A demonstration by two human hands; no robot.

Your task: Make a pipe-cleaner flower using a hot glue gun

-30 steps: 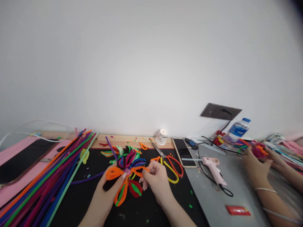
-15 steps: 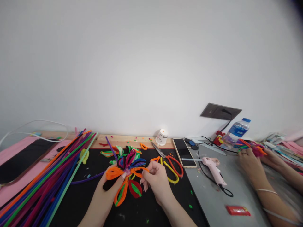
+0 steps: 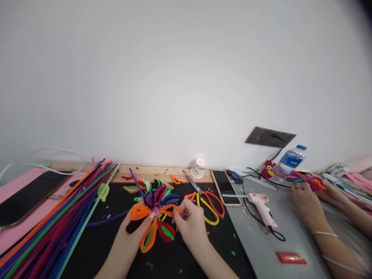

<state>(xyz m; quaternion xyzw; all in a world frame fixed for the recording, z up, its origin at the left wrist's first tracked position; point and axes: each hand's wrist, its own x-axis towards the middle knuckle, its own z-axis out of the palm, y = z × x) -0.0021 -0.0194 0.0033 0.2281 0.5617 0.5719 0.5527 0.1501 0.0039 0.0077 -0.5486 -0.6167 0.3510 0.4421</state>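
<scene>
A multicoloured pipe-cleaner flower (image 3: 157, 209), with orange, red, green, blue and magenta looped petals, is held up between my two hands. My left hand (image 3: 132, 232) grips it near the centre, its thumb on the pinkish middle. With fingertips closed, my right hand (image 3: 190, 223) pinches the orange petal on the flower's right side. Behind the flower, more looped green, white and orange petals (image 3: 133, 188) lie on the black mat (image 3: 95, 252). A purple stem (image 3: 136, 182) sticks up at the flower's upper left. Scissors (image 3: 210, 205) with red and yellow handles rest right of my right hand.
Loose pipe cleaners (image 3: 66, 217) cover the left side. At the back stands a paper cup (image 3: 198, 168); a phone (image 3: 226, 188) and a pink glue gun (image 3: 263, 211) lie rightward, with a water bottle (image 3: 290, 162) and red packet (image 3: 291, 258). A co-worker's hands (image 3: 308, 201) work far right.
My right hand's fingers have closed in on the right orange petal, with the hand turned slightly. The left hand and flower have barely moved.
</scene>
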